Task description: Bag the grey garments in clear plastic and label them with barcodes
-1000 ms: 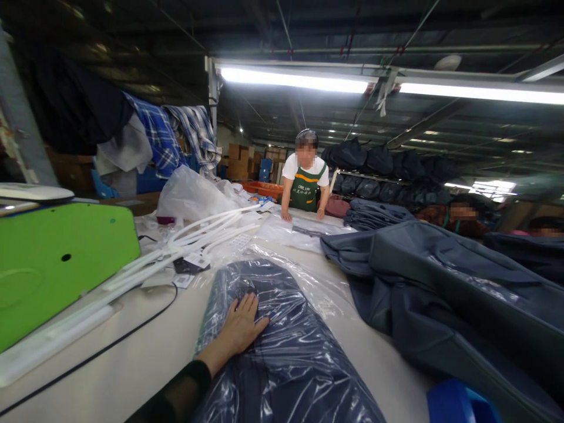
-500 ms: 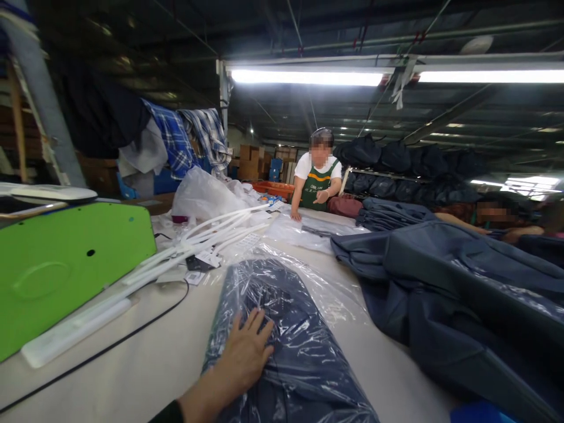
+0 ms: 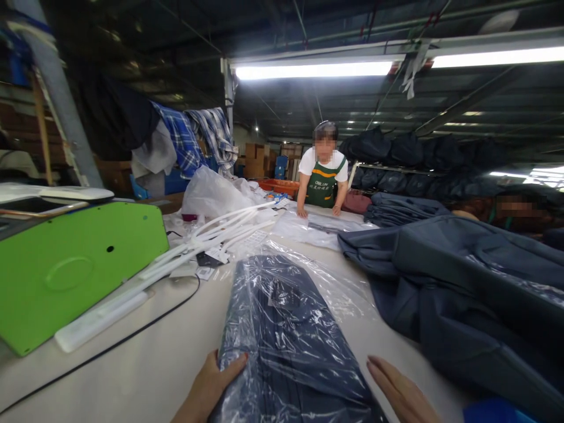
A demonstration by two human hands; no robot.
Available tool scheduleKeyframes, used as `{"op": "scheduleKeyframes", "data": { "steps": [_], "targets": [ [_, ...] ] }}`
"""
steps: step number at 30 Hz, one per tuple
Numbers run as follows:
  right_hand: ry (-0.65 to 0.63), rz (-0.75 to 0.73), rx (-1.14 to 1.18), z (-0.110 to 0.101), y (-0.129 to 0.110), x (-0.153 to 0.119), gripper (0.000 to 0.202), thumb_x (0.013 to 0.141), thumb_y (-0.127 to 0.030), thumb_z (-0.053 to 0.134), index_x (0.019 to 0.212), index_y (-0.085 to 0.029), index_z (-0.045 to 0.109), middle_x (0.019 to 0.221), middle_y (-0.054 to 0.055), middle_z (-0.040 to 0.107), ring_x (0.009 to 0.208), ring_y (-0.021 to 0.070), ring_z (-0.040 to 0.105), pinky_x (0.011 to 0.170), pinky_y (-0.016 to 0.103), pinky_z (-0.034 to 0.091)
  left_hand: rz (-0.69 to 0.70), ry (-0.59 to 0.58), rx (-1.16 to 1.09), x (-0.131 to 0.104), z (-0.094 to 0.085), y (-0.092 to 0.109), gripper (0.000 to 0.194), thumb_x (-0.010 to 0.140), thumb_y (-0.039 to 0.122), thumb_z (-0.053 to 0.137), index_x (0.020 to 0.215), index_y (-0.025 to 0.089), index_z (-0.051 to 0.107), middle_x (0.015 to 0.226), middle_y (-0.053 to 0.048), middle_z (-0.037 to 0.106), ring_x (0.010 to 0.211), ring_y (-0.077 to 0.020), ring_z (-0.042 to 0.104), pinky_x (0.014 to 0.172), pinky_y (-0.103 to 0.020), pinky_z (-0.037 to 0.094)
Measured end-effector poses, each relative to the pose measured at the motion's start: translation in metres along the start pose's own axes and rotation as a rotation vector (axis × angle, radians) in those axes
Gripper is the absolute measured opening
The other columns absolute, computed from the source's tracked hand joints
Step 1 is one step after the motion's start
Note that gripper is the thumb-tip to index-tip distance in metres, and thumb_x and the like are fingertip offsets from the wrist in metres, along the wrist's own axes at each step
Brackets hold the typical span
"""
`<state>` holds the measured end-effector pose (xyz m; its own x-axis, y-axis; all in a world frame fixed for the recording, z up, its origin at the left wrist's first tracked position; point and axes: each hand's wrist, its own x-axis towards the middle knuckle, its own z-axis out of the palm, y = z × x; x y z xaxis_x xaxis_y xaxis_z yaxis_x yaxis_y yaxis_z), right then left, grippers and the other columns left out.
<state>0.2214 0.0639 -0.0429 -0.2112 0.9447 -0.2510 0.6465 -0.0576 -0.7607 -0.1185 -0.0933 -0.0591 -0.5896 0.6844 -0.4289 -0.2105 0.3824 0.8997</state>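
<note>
FYI ur L hand (image 3: 208,385) went from atop the wrapped bundle (image 3: 299,346) on the desk (image 3: 170,349) to its L edge, thumb out, can't tell if pinching, & w/ R hand (image 3: 399,390) opposite, fingers together, it's now flanked.

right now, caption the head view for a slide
Left hand grasps a plastic-wrapped navy fabric bundle, right hand beside it.

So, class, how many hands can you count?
4: wearer's left hand at the left edge of the wrapped packet, right hand beyond its right edge; the aproned co-worker has one hand and another by the far plastic. The person at right may have hands hidden.
</note>
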Motion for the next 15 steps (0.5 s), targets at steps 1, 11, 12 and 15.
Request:
{"op": "scheduleKeyframes", "data": {
  "steps": [1,11,12,15],
  "targets": [
    [-0.018,0.008,0.017,0.008,-0.009,0.010,0.030,0.078,-0.050,0.063,0.093,-0.024,0.067,0.117,0.007,0.065,0.120,0.0259,0.052,0.108,0.037,0.035,-0.026,-0.012,-0.041,-0.004,0.001,0.004,0.077,0.053,0.062,0.076,0.108,0.011,0.057,0.096,-0.016,0.071,0.088,-0.0331,0.069,0.079,-0.043,0.058],
    [-0.170,0.154,0.227,0.043,-0.046,0.047,0.042,0.061,-0.059,0.067,0.067,-0.018,0.061,0.073,0.012,0.070,0.078,0.0285,0.069,0.067,0.035,0.055,-0.130,-0.224,-0.245,-0.009,0.006,0.016,0.053,0.046,0.046,0.084,0.081,0.009,0.068,0.068,-0.014,0.071,0.067,-0.0320,0.069,0.067,-0.039,0.059],
    [-0.158,0.150,0.241,0.042,-0.047,0.047,0.038,0.058,-0.055,0.071,0.065,-0.019,0.060,0.071,0.011,0.070,0.077,0.0287,0.069,0.065,0.034,0.055,-0.117,-0.198,-0.231,-0.010,0.008,0.014,0.052,0.045,0.045,0.084,0.079,0.009,0.068,0.065,-0.013,0.071,0.066,-0.0314,0.069,0.067,-0.038,0.059],
    [-0.106,0.095,0.275,0.038,-0.054,0.049,0.028,0.053,-0.041,0.074,0.062,-0.019,0.060,0.068,0.009,0.069,0.077,0.0281,0.068,0.064,0.032,0.055,-0.058,-0.111,-0.180,-0.013,0.010,0.011,0.055,0.044,0.046,0.086,0.080,0.009,0.067,0.067,-0.012,0.072,0.068,-0.0313,0.069,0.067,-0.037,0.058]
  ]
}}
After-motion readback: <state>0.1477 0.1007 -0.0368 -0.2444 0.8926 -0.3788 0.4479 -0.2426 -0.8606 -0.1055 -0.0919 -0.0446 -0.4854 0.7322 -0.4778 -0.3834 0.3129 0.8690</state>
